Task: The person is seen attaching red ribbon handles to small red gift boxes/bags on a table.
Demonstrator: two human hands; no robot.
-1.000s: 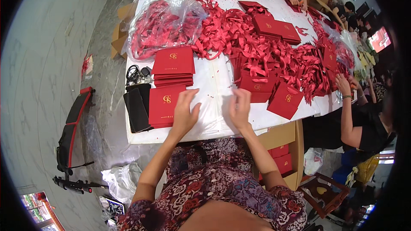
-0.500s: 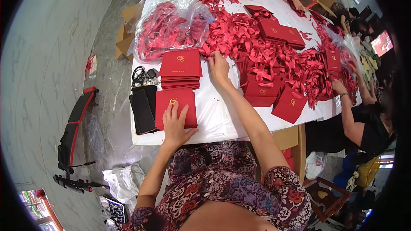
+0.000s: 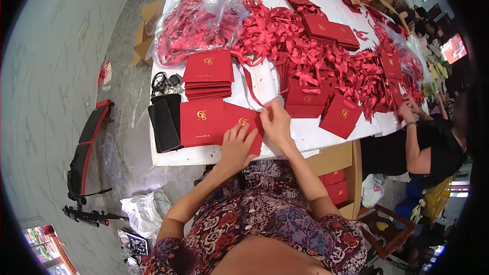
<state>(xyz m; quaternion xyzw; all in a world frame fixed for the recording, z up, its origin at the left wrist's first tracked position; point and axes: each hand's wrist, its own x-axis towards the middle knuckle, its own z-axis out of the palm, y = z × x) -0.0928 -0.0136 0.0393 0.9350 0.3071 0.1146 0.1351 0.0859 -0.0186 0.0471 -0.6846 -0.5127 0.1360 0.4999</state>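
Observation:
My left hand [image 3: 236,147] lies flat with fingers spread on a flat red card envelope [image 3: 232,117] with a gold emblem. That envelope rests beside another red stack [image 3: 198,135] near the table's front edge. My right hand [image 3: 276,124] pinches the near end of a red ribbon [image 3: 248,84] close to the envelope's right edge. The ribbon trails back to a large heap of red ribbons [image 3: 275,35]. Behind the near stack stands a taller pile of red envelopes [image 3: 208,74].
Left of the stacks lie a black wallet-like case [image 3: 165,125] and keys with a cable [image 3: 165,84]. A clear plastic bag of ribbons [image 3: 198,33] sits behind. More envelopes [image 3: 305,103] lie to the right. Co-workers' hands [image 3: 407,109] work at the right and far sides. An open carton [image 3: 338,165] stands below the table edge.
My left hand has slid an envelope rightward off the near stack. My right hand has come back from the ribbon heap toward me, drawing one ribbon along.

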